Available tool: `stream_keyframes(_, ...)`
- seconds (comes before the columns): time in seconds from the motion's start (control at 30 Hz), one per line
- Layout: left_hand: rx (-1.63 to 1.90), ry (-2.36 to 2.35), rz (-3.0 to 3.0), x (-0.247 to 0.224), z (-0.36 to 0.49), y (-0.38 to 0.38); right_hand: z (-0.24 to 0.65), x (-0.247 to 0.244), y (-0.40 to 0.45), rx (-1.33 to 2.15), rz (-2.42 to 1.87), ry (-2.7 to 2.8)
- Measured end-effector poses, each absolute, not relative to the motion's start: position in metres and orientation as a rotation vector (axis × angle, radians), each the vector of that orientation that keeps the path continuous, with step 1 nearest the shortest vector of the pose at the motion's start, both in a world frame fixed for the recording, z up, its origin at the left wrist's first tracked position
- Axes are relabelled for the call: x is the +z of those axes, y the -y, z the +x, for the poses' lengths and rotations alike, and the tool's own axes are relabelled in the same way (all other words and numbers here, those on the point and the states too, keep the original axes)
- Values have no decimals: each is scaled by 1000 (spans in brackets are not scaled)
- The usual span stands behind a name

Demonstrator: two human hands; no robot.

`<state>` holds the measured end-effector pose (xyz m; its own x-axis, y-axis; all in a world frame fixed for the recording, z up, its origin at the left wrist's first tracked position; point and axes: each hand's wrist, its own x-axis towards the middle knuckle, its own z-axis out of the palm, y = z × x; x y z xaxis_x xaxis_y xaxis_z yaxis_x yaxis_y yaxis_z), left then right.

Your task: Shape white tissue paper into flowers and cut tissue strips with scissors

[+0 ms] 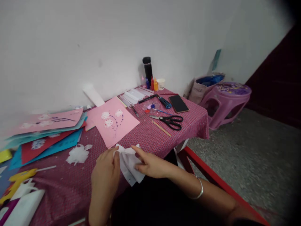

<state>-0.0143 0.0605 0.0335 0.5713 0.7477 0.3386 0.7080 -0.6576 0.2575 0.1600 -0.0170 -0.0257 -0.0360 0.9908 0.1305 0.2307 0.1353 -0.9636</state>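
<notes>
A crumpled white tissue (130, 164) hangs between my two hands at the table's front edge. My left hand (107, 168) has its fingers closed on the tissue's left side. From the right, my right hand (148, 161) pinches its other side between thumb and fingers. Just beyond the tissue lies a pink sheet (127, 124) with white blossoms and dark painted branches. Left of my left hand rests a torn white tissue piece (78, 154).
Black scissors (172, 121), a phone (178, 103), a paint palette (151, 107) and paint bottles (155, 84) stand or lie at the right. Stacked coloured sheets (54, 138) and a yellow glue gun (20, 182) are at the left. A purple stool (223, 103) stands beyond the table.
</notes>
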Motion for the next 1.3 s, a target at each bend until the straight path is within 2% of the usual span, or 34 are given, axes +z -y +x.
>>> stream_keyframes(0.23,655,-886,2934,20,-3,7,160,-27,10,1004,-1091,1085)
stream_keyframes(0.43,383,-509,2950,31,2,15,160,-36,5,1036,-964,898)
stream_keyframes(0.53,447,-627,2883,23,-4,12,159,-32,7,930,-969,882)
stream_keyframes(0.67,883,-1016,2743,-3,0,14,160,-26,8,806,-1021,965)
stream_keyframes(0.83,1110,-1021,2738,-13,23,19,164,-26,-1,824,-1163,1063)
stream_keyframes(1.0,1218,-1244,2606,4,17,-7,165,-22,-7,938,-1175,1123)
stream_keyframes(1.13,1181,-1171,2460,19,6,-34,167,-18,-9,961,-1247,1044)
stream_keyframes(1.3,1150,-1155,2408,7,20,-14,173,-19,-11,1004,-1214,925)
